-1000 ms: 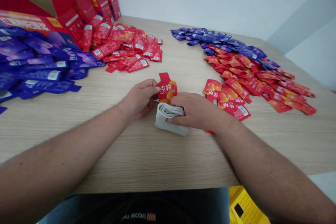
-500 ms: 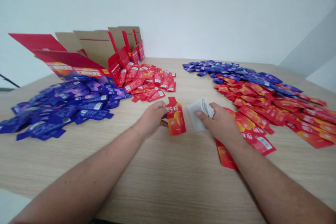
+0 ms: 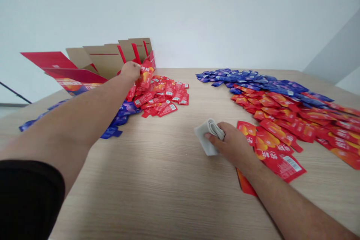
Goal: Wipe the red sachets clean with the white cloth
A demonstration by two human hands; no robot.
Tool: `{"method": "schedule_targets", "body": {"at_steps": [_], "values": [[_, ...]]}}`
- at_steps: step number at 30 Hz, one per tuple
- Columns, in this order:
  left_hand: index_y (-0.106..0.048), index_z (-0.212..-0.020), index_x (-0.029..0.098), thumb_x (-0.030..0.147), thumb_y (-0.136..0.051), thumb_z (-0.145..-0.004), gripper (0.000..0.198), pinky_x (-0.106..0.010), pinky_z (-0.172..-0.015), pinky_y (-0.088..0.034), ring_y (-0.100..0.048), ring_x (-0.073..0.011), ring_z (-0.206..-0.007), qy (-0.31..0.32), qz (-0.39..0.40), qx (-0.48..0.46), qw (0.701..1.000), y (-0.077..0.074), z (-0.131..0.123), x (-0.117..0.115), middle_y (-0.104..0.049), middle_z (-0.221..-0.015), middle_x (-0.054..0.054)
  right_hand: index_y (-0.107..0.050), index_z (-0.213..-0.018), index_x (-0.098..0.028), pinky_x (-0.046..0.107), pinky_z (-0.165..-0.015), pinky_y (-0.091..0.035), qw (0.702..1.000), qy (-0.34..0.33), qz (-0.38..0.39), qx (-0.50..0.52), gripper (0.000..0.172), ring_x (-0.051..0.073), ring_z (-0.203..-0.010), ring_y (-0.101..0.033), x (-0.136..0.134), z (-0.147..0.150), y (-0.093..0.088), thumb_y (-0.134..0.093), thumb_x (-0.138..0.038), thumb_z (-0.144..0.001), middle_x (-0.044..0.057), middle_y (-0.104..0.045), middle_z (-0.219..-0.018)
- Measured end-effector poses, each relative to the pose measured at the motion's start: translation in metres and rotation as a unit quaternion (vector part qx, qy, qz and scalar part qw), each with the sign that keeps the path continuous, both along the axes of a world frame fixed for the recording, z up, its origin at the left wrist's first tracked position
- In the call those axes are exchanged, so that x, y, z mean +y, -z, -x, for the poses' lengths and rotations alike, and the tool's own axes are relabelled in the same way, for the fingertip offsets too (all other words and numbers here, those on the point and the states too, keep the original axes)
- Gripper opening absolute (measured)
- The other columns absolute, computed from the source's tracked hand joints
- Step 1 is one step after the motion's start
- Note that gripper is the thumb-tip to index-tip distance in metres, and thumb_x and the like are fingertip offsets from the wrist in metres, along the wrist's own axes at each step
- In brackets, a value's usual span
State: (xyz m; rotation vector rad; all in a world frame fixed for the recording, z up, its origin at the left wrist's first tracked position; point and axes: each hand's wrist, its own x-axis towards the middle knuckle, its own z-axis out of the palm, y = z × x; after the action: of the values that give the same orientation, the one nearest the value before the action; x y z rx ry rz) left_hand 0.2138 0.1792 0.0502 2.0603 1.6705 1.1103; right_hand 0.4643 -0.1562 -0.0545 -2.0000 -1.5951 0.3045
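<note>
My left hand [image 3: 129,71] is stretched far out to the back left, closed on a red and orange pouch [image 3: 145,75] held over the pile of red pouches [image 3: 161,95] beside the open cartons. My right hand [image 3: 233,144] rests on the wooden table [image 3: 157,180] near the middle, fingers closed on a folded white cloth [image 3: 208,135]. Red pouches lie just right of this hand, and one sticks out from under my wrist [image 3: 245,185].
Open red and brown cartons [image 3: 92,63] stand at the back left. Blue pouches [image 3: 118,120] lie under my left arm. On the right a long spread of red pouches [image 3: 284,123] runs back to blue pouches [image 3: 253,78]. A white wall stands behind.
My left hand has carried the red pouch from the table's middle out to the red pile at the back left. The right hand with the cloth stayed about where it was. The view tipped upward.
</note>
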Motion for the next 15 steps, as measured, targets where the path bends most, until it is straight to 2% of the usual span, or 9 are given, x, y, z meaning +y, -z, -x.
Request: {"method": "schedule_targets", "body": {"at_steps": [3, 6, 10, 13, 15], "values": [[-0.052, -0.082, 0.013, 0.018, -0.055, -0.093, 0.012, -0.025, -0.083, -0.031, -0.044, -0.0074, -0.08, -0.04, -0.055, -0.018, 0.998, -0.007, -0.002, 0.006, -0.048, -0.068, 0.007, -0.059, -0.084, -0.023, 0.031, -0.065, -0.038, 1.0, -0.002, 0.005, 0.003, 0.023, 0.021, -0.079, -0.059, 0.0, 0.0, 0.001, -0.057, -0.046, -0.087, 0.005, -0.065, -0.085], [-0.056, -0.094, 0.015, 0.019, -0.059, -0.089, 0.006, -0.027, -0.082, -0.034, -0.049, -0.0101, -0.085, -0.033, -0.091, -0.042, 0.994, 0.006, -0.01, -0.012, -0.059, -0.084, 0.003, -0.059, -0.084, -0.022, 0.03, -0.065, -0.037, 1.0, 0.0, 0.008, 0.008, 0.023, 0.02, -0.079, -0.059, -0.001, 0.001, -0.001, -0.058, -0.045, -0.086, 0.005, -0.064, -0.085], [-0.06, -0.098, 0.018, 0.02, -0.06, -0.087, 0.011, -0.029, -0.077, -0.039, -0.053, -0.0147, -0.08, 0.03, -0.075, -0.056, 0.995, 0.036, -0.028, -0.066, -0.063, -0.089, 0.0, -0.059, -0.085, -0.022, 0.03, -0.067, -0.037, 1.0, -0.008, 0.0, 0.009, 0.023, 0.02, -0.08, -0.059, -0.003, 0.008, -0.004, -0.06, -0.045, -0.085, 0.004, -0.065, -0.086], [-0.062, -0.097, 0.017, 0.02, -0.06, -0.087, 0.012, -0.028, -0.072, -0.04, -0.05, -0.013, -0.072, 0.131, -0.018, -0.072, 0.989, 0.057, -0.042, -0.114, -0.059, -0.08, 0.001, -0.059, -0.085, -0.022, 0.029, -0.064, -0.036, 1.0, -0.015, -0.003, 0.026, 0.026, 0.019, -0.077, -0.059, -0.004, 0.01, -0.006, -0.059, -0.048, -0.085, 0.004, -0.066, -0.085], [-0.063, -0.097, 0.017, 0.022, -0.064, -0.085, 0.013, -0.026, -0.068, -0.039, -0.049, -0.0125, -0.069, 0.206, 0.034, -0.088, 0.974, 0.069, -0.05, -0.143, -0.059, -0.077, 0.002, -0.059, -0.085, -0.022, 0.03, -0.063, -0.036, 0.999, 0.01, -0.017, 0.04, 0.029, 0.02, -0.075, -0.06, -0.003, 0.006, -0.008, -0.058, -0.051, -0.086, 0.004, -0.067, -0.083]]}}
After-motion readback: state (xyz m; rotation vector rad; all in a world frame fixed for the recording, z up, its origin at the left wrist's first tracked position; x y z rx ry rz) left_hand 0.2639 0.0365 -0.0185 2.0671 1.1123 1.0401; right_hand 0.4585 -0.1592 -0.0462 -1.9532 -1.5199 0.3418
